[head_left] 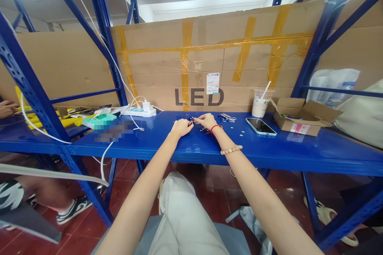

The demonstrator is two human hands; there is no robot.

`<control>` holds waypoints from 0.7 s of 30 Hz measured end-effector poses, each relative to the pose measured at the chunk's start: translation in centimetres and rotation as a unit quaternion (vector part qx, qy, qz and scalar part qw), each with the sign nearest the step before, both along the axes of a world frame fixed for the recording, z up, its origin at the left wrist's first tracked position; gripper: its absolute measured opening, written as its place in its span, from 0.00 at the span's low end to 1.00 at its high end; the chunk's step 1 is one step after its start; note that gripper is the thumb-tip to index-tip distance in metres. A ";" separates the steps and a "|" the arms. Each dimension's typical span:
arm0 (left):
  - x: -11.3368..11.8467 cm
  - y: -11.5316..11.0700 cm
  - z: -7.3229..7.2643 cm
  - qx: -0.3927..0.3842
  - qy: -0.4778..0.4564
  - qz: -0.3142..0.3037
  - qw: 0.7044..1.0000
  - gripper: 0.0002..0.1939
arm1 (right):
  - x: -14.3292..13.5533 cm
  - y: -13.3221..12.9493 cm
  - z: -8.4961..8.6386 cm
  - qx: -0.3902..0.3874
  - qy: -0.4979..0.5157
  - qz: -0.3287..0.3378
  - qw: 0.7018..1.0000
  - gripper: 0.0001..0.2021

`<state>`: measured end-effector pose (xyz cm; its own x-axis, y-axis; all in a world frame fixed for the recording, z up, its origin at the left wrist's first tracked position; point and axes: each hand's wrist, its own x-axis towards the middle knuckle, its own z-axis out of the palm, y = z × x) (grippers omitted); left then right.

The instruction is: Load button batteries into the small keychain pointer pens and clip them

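Observation:
Over the blue tabletop, my left hand and my right hand are close together, both with fingers closed. Between their fingertips is a small dark blue piece with shiny metal parts; its kind is too small to make out. Just under my right hand lie more small dark pieces, partly covered by it. To the right is a little group of metal and blue pieces, with several small pale discs nearby.
At the right stand a phone, a drink cup with a straw and an open cardboard box. A white power strip with cables and a green packet lie left. Cardboard walls the back. Another person's hand shows far left.

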<state>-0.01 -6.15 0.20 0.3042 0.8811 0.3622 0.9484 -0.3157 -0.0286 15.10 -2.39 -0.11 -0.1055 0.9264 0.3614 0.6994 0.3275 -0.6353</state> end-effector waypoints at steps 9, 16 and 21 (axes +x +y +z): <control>-0.1 0.0 -0.2 -0.003 -0.010 0.004 1.000 0.21 | -0.7 0.0 0.0 -0.002 0.175 0.182 0.968 0.21; -0.2 0.2 -0.3 -0.004 -0.022 0.009 1.000 0.22 | -0.9 -0.3 0.0 0.000 0.182 0.201 0.963 0.19; -0.2 0.3 -0.3 -0.004 -0.034 0.014 0.999 0.21 | -1.0 -0.2 -0.1 0.017 0.190 0.197 0.962 0.18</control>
